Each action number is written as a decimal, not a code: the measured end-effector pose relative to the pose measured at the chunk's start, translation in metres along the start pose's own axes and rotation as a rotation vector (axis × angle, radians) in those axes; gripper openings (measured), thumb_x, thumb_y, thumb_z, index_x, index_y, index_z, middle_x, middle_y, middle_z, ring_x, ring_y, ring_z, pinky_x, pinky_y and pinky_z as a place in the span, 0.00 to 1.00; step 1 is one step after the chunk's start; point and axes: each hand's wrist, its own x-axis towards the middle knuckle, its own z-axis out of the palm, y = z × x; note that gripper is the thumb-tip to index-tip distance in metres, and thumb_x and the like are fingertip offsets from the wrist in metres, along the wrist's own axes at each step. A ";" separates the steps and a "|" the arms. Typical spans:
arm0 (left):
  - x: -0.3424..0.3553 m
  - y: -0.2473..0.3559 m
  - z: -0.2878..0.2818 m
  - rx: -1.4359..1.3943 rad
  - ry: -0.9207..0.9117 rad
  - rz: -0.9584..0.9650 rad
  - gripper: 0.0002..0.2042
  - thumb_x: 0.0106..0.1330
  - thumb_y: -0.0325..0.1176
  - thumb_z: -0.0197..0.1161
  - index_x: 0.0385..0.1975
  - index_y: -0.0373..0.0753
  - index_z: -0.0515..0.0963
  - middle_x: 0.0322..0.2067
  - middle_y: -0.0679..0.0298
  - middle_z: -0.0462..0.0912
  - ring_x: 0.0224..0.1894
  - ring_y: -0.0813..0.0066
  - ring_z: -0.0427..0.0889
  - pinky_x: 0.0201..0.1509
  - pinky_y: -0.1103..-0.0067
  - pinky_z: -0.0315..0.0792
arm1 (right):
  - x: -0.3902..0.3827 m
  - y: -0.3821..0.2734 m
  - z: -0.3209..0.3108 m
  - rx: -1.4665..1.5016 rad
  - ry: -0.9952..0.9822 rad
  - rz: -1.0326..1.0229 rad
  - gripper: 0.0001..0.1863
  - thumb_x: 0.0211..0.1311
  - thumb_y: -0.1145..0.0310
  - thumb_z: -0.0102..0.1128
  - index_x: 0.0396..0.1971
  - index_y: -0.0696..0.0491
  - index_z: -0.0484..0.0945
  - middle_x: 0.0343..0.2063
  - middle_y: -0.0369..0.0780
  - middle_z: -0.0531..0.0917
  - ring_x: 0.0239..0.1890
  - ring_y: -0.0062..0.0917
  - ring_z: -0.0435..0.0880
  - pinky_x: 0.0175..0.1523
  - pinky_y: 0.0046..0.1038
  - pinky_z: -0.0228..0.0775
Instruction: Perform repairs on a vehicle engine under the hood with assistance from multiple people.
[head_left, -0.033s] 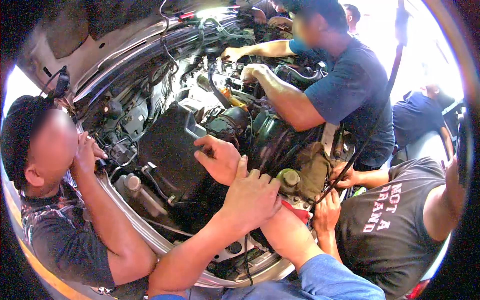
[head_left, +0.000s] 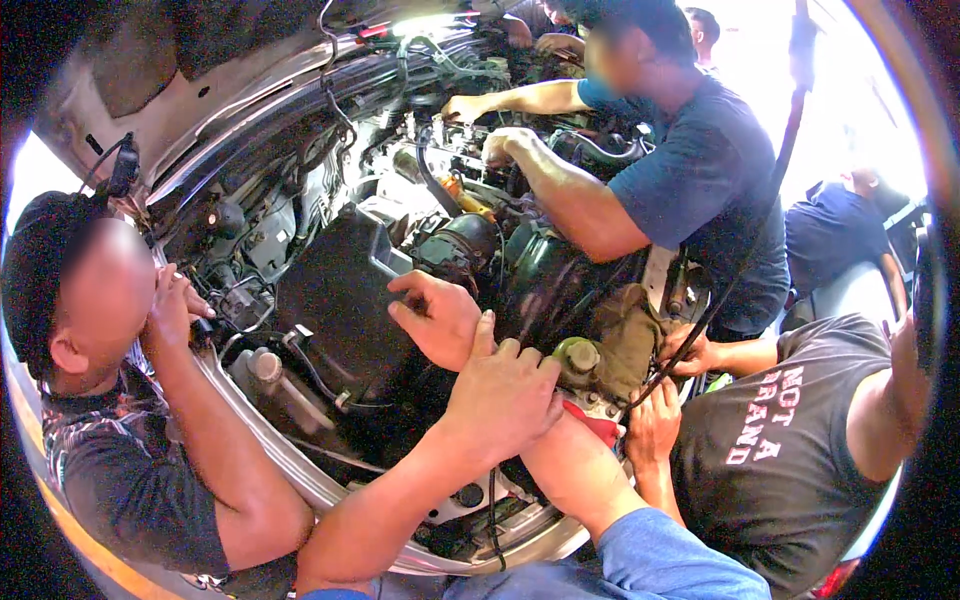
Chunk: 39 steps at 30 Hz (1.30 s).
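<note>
One hand, my left (head_left: 508, 398), wraps my right arm (head_left: 578, 468), and my right hand (head_left: 442, 316), fingers bent and empty, is near the big black plastic box (head_left: 335, 305), with the wide grey hood (head_left: 170, 115) up but a co-worker's hands (head_left: 507, 146) past the box seemingly not done.

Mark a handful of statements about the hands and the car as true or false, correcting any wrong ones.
1. The left hand clasps the right forearm near the wrist. True.
2. The right hand grips a wrench. False: no tool shows in the right hand.
3. The hood is raised. True.
4. The brown cloth lies left of the yellow-green round cap. False: the brown cloth is right of the yellow-green round cap.
</note>
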 end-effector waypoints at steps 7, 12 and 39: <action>0.000 0.000 -0.002 -0.020 -0.023 -0.011 0.15 0.62 0.45 0.61 0.37 0.39 0.80 0.33 0.59 0.82 0.44 0.58 0.81 0.67 0.45 0.59 | 0.000 0.002 0.001 0.022 -0.001 -0.025 0.15 0.55 0.64 0.69 0.43 0.48 0.83 0.28 0.41 0.85 0.26 0.31 0.83 0.35 0.31 0.75; 0.000 0.000 -0.003 -0.005 -0.043 -0.002 0.16 0.63 0.46 0.60 0.39 0.39 0.80 0.35 0.58 0.83 0.45 0.58 0.81 0.68 0.45 0.57 | 0.000 0.002 0.001 -0.022 0.009 -0.016 0.15 0.55 0.63 0.69 0.43 0.48 0.82 0.28 0.41 0.85 0.27 0.32 0.84 0.35 0.32 0.75; -0.001 0.001 -0.006 -0.027 -0.057 -0.015 0.16 0.63 0.45 0.61 0.41 0.38 0.80 0.35 0.57 0.83 0.46 0.57 0.82 0.69 0.43 0.55 | 0.000 0.001 0.002 0.007 0.010 -0.050 0.16 0.55 0.64 0.69 0.44 0.49 0.82 0.28 0.42 0.84 0.28 0.31 0.84 0.35 0.30 0.76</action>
